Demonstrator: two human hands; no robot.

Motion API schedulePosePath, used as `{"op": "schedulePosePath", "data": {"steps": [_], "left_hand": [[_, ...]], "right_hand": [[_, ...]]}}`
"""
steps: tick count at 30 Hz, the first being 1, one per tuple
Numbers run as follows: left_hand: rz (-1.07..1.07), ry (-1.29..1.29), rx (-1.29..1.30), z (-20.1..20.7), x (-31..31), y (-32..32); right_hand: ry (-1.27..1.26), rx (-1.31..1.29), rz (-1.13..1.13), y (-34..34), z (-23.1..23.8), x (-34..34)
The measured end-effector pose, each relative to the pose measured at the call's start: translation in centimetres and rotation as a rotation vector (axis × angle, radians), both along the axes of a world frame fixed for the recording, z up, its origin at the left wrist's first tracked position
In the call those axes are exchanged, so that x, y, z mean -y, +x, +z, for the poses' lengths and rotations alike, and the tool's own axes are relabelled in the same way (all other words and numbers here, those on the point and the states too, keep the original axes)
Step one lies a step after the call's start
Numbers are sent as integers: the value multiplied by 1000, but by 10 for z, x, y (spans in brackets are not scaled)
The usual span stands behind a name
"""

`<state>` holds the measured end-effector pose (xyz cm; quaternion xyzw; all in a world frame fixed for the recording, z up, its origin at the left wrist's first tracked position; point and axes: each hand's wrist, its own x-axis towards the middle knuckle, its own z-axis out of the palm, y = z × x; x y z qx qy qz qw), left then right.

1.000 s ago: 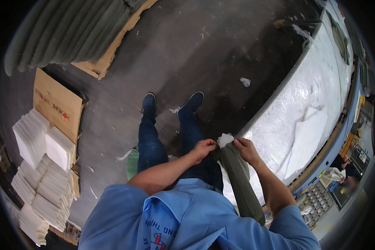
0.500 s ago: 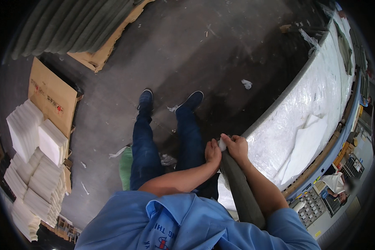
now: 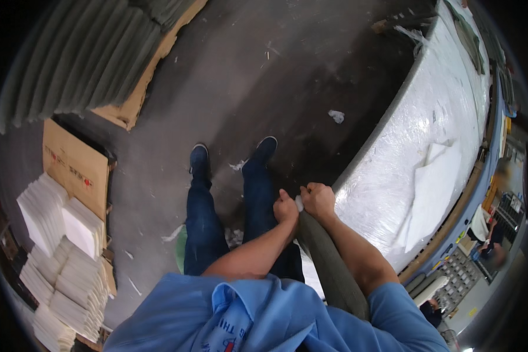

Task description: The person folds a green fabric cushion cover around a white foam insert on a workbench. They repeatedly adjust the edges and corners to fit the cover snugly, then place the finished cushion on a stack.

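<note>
Person in a blue shirt [image 3: 287,317], head down, working standing up. Long grey-green tube [image 3: 334,273], fabric-looking, runs from the chest, inside the right forearm, out to both hands. Near end is against the shirt; far end is between the hands, with a small white tip [image 3: 299,203] poking out.

Left hand [image 3: 284,209]: clenched on the tube's far end, left of the white tip, thumb up. Right hand [image 3: 318,200]: also clenched on that end, other side, knuckles up. Fingers cover the exact pinch points, so can't tell how much material each one has.

Below: dark blue jeans [image 3: 208,217], green bag-like thing [image 3: 181,249] by the left leg, crumpled clear plastic [image 3: 234,236] between the legs. Film-wrapped table [image 3: 366,196] just right of the right hand, shiny, loose white sheet [image 3: 431,199] lying on it.

Further out: dark shoes [image 3: 199,158] on a grey floor [image 3: 229,76], crumpled scrap [image 3: 336,116] near the table edge. Off left, stacked white foam sheets [image 3: 41,205], tan cardboard panel [image 3: 73,161] upright behind them. Past that, a ribbed dark grey-green stack [image 3: 70,64] on cardboard.

Far right beyond the table: blue rail [image 3: 452,237], compartment tray [image 3: 454,281], another person [image 3: 496,249], blurred.
</note>
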<state>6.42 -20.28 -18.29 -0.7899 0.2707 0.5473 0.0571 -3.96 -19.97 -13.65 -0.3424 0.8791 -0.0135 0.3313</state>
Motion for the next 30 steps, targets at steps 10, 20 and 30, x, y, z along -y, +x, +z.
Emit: {"op": "schedulePosePath", "data": {"steps": [10,20,30], "left_hand": [[-70,148,152,-20,6,-1],[-255,201,56,-15,25,-2],[-252,959,-822,165,97,41]], "right_hand": [[153,63,75,-5,-24,9],[117,71,-45,-9,-17,15],[-31,3,-237,-1,20,-2]]}}
